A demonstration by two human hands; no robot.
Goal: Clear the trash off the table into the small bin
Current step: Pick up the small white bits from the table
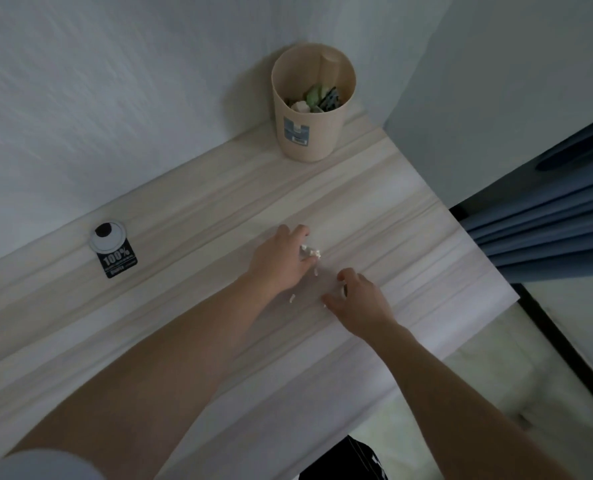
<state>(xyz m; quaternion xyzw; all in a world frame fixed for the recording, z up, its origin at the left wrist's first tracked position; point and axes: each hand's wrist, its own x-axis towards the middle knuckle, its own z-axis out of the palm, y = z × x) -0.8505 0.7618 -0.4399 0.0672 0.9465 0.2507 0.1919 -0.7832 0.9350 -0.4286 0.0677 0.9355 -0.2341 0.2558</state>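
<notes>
Both bare forearms reach over the pale wood-grain table (184,216). On a black sticker (118,261) beside a grey cable grommet (108,235) only "100%" can be read; the blue label (297,131) on the beige bin (309,109) is too blurred to read. White paper scraps (310,252) sit pinched between thumb and fingers of the left hand (281,259). More crumbs (291,298) lie on the table between both hands. Whether the curled right hand (357,301) holds anything cannot be told. That bin stands well beyond them, trash inside.
</notes>
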